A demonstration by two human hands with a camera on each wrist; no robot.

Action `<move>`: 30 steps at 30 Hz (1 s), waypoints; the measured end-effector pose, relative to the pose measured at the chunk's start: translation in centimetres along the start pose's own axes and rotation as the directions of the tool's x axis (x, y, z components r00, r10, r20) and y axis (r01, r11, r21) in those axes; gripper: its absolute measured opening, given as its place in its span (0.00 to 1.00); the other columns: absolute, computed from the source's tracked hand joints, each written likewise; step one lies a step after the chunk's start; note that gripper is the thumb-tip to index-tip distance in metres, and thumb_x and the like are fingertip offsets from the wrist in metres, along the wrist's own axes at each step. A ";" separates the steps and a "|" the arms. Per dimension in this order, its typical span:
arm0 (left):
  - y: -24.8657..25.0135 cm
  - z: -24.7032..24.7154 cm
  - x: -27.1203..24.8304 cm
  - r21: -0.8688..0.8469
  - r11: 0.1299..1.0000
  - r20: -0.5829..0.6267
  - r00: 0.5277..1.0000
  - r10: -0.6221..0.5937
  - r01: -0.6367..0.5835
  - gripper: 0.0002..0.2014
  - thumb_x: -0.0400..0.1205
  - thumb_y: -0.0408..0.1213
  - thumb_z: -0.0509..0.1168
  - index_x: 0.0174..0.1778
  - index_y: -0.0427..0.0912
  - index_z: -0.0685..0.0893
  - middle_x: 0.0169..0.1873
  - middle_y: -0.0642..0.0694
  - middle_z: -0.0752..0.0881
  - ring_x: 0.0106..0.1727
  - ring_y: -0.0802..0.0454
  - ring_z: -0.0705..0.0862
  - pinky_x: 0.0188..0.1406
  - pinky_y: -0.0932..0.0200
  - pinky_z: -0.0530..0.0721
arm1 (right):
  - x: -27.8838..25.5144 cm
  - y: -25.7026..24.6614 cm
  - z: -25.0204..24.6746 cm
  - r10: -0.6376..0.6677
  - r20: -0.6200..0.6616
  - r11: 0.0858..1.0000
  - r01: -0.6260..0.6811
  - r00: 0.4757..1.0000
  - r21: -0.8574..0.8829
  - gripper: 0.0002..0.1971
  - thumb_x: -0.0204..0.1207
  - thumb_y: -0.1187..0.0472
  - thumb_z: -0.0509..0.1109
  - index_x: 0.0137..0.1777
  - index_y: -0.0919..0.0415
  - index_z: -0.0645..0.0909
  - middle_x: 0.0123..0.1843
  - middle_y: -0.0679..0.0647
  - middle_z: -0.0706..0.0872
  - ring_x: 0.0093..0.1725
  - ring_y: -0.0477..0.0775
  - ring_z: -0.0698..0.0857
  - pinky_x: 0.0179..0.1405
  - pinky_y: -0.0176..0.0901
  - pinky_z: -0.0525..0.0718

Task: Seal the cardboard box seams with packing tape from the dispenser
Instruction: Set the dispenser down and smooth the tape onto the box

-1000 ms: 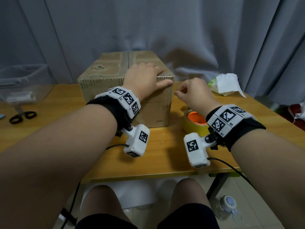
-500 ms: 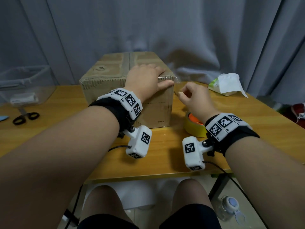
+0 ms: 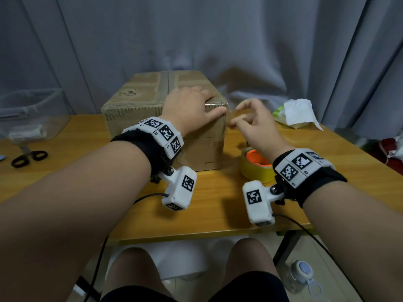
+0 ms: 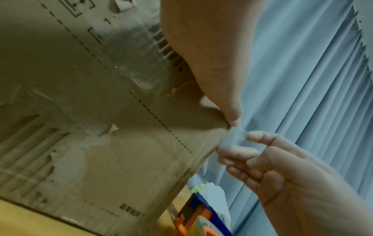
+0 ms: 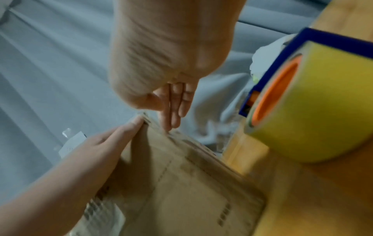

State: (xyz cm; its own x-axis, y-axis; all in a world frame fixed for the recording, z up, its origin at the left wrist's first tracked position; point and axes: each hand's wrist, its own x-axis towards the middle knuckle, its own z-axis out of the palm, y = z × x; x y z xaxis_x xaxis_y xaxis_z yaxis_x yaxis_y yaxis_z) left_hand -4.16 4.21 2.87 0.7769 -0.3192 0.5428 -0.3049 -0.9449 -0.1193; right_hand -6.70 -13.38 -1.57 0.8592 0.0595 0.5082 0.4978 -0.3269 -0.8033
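The cardboard box [image 3: 139, 105] stands on the wooden table [image 3: 218, 205], its top seam running away from me. My left hand [image 3: 209, 105] lies flat on the box's near right top corner, thumb [image 4: 232, 115] pressed along the front edge. A short flap of clear tape [image 4: 236, 135] sticks out past that corner. My right hand [image 3: 239, 115] hovers just right of the corner, its fingers [image 4: 234, 151] loosely spread, tips at the flap. The tape dispenser [image 3: 257, 168], a yellow roll on an orange core in a blue frame [image 5: 302, 111], sits on the table below the right wrist.
Black scissors [image 3: 28, 158] and a clear plastic bin [image 3: 30, 114] are at the far left. A tissue pack [image 3: 298, 114] lies at the back right. A grey curtain hangs close behind the box. The table's front edge [image 3: 196, 233] is just above my knees.
My right hand has risen to the box's top corner and its fingers have spread out of a curled pinch. The left hand has stayed on the box.
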 end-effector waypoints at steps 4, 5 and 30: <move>0.5 -0.2 0.6 -0.002 1.000 0.002 1.000 -0.017 0.017 0.27 0.78 0.66 0.52 0.59 0.49 0.82 0.57 0.45 0.85 0.59 0.41 0.81 0.51 0.50 0.73 | 2.0 -1.3 -1.3 -0.058 0.109 0.990 0.071 0.992 -0.119 0.21 0.73 0.79 0.59 0.61 0.57 0.72 0.42 0.52 0.88 0.46 0.40 0.86 0.41 0.28 0.79; 0.8 -0.1 0.7 0.009 1.000 0.002 1.000 -0.020 0.020 0.27 0.78 0.66 0.53 0.57 0.48 0.81 0.55 0.45 0.84 0.58 0.41 0.81 0.50 0.50 0.73 | 2.4 -1.3 -1.5 -0.070 0.142 0.981 0.094 0.987 -0.168 0.21 0.74 0.78 0.61 0.61 0.56 0.73 0.41 0.50 0.88 0.46 0.43 0.86 0.42 0.31 0.80; -2.2 -0.5 -1.7 0.024 1.000 -0.026 1.000 0.002 -0.002 0.27 0.80 0.64 0.51 0.62 0.50 0.81 0.53 0.45 0.87 0.54 0.41 0.84 0.42 0.52 0.77 | 3.3 -1.2 1.2 -0.119 0.025 0.990 0.120 0.993 -0.077 0.17 0.72 0.66 0.75 0.43 0.54 0.66 0.31 0.55 0.77 0.27 0.54 0.81 0.30 0.47 0.82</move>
State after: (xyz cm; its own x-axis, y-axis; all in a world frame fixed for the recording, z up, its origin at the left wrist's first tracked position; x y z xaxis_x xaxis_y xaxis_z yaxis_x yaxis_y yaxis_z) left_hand -5.11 6.86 2.67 0.7615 -0.3195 0.5639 -0.2929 -0.9458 -0.1402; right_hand -4.35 -11.67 0.74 0.7967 0.1212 0.5920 0.5869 -0.3889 -0.7102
